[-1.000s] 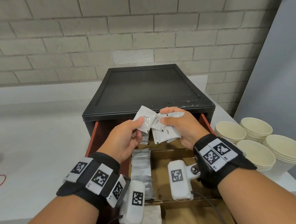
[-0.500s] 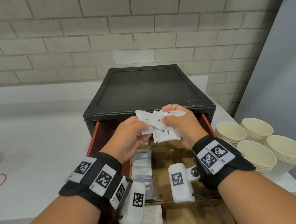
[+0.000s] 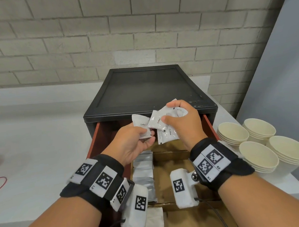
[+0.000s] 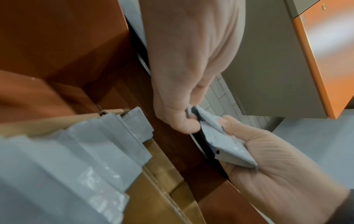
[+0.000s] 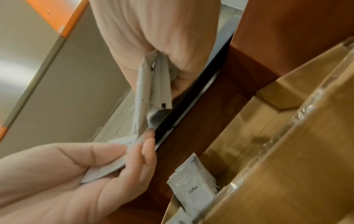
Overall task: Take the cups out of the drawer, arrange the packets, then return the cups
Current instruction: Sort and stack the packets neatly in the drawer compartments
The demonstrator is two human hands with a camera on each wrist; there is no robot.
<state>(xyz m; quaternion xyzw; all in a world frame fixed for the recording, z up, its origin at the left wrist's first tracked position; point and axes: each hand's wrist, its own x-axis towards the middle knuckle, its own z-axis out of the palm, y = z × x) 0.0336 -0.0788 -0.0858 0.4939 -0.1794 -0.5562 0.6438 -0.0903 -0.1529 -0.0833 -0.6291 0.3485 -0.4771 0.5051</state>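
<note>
— Where are the packets right now?

— I have both hands up over the open drawer [image 3: 209, 127], just in front of the black cabinet [image 3: 149, 90]. My right hand [image 3: 181, 123] grips a loose fan of white coffee packets [image 3: 165, 130]; my left hand [image 3: 129, 143], at nine o'clock of it, pinches a single packet [image 3: 140, 125] between thumb and fingers, touching the bunch.

— Why hold them up like that?

— I judge it lets me sort them one by one before laying them down. Below my wrists, a row of silver packets [image 3: 143, 170] already lies lined up in a cardboard compartment, and the right wrist view shows more coffee packets standing in a back compartment.

— And the cups?

— Out of the drawer: four stacks of cups [image 3: 257, 146] stand on the surface at three o'clock of it, well apart from my hands, leaving room to work. Returning them comes later, I think.
</note>
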